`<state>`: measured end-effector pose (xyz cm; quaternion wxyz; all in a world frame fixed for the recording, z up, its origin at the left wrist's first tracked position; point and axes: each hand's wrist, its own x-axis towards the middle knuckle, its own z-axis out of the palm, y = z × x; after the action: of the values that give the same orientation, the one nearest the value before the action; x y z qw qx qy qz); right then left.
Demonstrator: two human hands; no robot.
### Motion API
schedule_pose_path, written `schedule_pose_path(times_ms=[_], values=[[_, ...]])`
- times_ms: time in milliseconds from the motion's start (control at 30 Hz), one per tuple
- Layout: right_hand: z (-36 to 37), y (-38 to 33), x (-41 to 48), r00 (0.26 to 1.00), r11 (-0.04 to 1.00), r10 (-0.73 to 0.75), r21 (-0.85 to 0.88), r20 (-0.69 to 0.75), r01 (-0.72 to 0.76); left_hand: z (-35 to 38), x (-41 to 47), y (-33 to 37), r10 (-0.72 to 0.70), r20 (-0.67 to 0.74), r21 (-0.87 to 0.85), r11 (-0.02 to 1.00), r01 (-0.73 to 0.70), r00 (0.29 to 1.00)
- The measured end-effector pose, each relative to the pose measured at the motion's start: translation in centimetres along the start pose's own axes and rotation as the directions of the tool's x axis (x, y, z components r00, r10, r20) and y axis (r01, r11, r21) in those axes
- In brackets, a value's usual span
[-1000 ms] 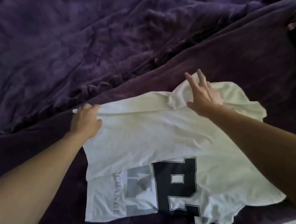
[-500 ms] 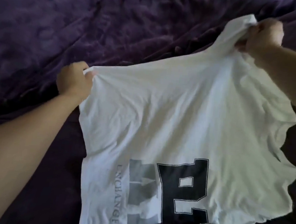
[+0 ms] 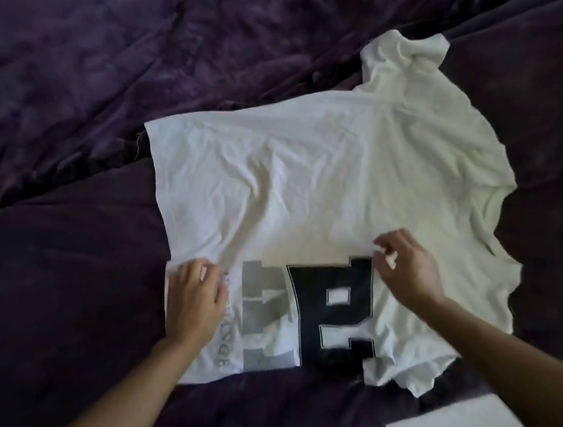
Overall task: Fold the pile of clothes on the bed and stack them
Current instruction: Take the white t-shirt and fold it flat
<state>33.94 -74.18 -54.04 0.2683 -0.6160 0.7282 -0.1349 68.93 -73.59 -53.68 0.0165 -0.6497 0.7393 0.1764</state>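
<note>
On a bed's purple blanket, a white printed cotton T-shirt lay spread by the near edge, left hand pressing flat-fingered, right hand pinching its cloth; smoothing first would likely aid folding.

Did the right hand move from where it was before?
Yes. The right hand came back toward the person across the purple blanket, from the far sleeve to the black letter on the white T-shirt.
</note>
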Motion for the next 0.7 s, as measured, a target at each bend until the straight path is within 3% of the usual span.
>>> schedule_pose_path(times_ms=[67, 167, 233, 300, 400, 467, 533, 633, 700], values=[[0.6, 0.2, -5.9, 0.992, 0.999, -0.02, -0.043, 0.125, 0.026, 1.2, -4.7, 1.3, 0.042, 0.097, 0.004, 0.999, -0.042, 0.994], [1.7, 0.9, -12.8, 0.951, 0.969, -0.151, -0.149, 0.269, 0.196, 2.9, -10.3, 3.3, 0.105, 0.297, 0.023, 0.993, -0.117, 0.949], [2.2, 2.0, -15.7, 0.908, 0.927, -0.156, -0.258, 0.39, 0.271, 3.8, -11.9, 3.8, 0.09, 0.358, 0.063, 0.991, -0.12, 0.929], [2.5, 3.1, -16.7, 0.921, 0.915, -0.072, -0.342, 0.382, 0.213, 4.7, -12.0, 3.5, 0.042, 0.342, 0.124, 0.988, -0.089, 0.939], [2.5, 4.0, -16.4, 0.974, 0.936, -0.024, -0.338, 0.225, 0.101, 5.3, -10.9, 2.7, 0.032, 0.275, 0.196, 0.977, -0.089, 0.961], [1.7, 3.9, -14.6, 0.989, 0.98, 0.093, -0.187, 0.111, -0.071, 5.3, -10.0, 2.3, 0.063, 0.238, 0.191, 0.975, -0.111, 0.969], [0.1, 3.6, -11.6, 0.957, 0.955, 0.292, 0.061, 0.005, -0.291, 5.1, -9.4, 1.8, 0.06, 0.185, 0.13, 0.988, -0.085, 0.981], [-3.1, 2.9, -6.7, 0.859, 0.789, 0.508, 0.431, -0.059, -0.437, 4.9, -8.5, 1.0, -0.016, 0.038, 0.01, 1.0, 0.016, 0.999], [-4.7, 1.7, -5.2, 0.804, 0.695, 0.59, 0.555, -0.076, -0.458, 4.9, -8.5, 0.3, -0.074, -0.068, -0.046, 0.996, 0.071, 0.995]])
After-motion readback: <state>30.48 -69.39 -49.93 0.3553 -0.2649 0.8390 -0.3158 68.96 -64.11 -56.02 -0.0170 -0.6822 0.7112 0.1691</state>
